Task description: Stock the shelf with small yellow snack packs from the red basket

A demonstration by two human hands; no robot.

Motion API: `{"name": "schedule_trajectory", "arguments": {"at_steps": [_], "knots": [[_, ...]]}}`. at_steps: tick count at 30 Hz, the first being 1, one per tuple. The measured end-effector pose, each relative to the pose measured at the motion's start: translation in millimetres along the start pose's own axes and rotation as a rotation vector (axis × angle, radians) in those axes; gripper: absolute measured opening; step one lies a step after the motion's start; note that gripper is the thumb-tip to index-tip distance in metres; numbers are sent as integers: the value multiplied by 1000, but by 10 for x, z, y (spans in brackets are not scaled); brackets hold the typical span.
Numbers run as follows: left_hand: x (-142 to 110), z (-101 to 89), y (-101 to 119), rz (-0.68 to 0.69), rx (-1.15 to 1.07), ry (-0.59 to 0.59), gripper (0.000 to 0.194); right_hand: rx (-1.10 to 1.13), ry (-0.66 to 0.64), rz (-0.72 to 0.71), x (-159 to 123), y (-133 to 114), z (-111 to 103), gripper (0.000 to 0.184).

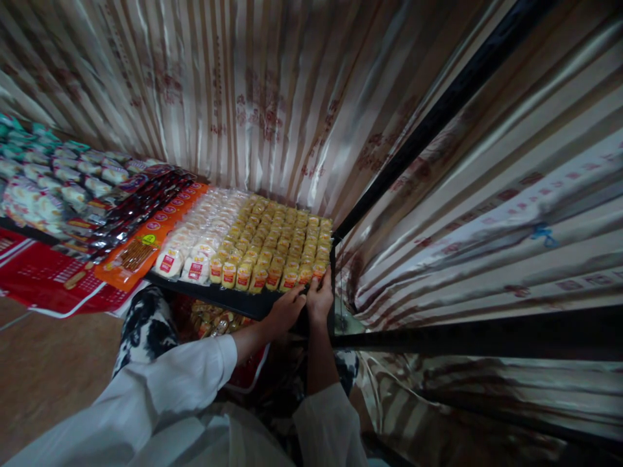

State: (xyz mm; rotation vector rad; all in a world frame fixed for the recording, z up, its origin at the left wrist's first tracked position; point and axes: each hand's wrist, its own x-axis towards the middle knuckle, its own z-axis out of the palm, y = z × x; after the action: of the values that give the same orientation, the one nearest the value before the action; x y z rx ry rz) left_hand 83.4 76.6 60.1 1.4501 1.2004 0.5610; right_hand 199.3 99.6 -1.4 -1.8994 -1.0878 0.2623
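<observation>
My left hand (285, 310) rests on the front edge of a dark display shelf (228, 297), fingers curled over the rim just below the yellow packets. Close beside it, my right hand (320, 297) reaches to the shelf's front right corner, its fingers closed around a small yellow snack packet (318, 269) in the front row. Many rows of yellow packets (282, 237) fill the right part of the shelf. White packets with red labels (195, 250) lie to their left. White sleeves cover both my forearms.
Orange (146, 243), dark red (121, 214) and pale green-white (43, 175) snack packs spread along the shelf to the left, above a red banner (43, 279). Striped satin curtains (272, 97) hang behind and to the right, with black frame bars (438, 110). More packets (214, 321) sit below the shelf.
</observation>
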Motion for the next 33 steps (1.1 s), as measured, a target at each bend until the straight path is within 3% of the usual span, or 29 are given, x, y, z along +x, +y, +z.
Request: {"name": "schedule_trajectory", "arguments": {"at_steps": [5, 10, 18, 26, 33], "knots": [[31, 30, -62, -9, -17, 12, 48, -30, -29, -70, 18, 70, 73, 59], [34, 36, -64, 0, -42, 23, 45, -124, 95, -133, -10, 97, 105, 56], [14, 9, -17, -9, -21, 9, 46, -98, 83, -52, -53, 73, 103, 55], [16, 12, -57, -9, -9, 32, 41, -79, 88, -71, -70, 24, 33, 58], [-249, -61, -214, 45, -8, 12, 29, -23, 146, -77, -288, -65, -61, 55]]}}
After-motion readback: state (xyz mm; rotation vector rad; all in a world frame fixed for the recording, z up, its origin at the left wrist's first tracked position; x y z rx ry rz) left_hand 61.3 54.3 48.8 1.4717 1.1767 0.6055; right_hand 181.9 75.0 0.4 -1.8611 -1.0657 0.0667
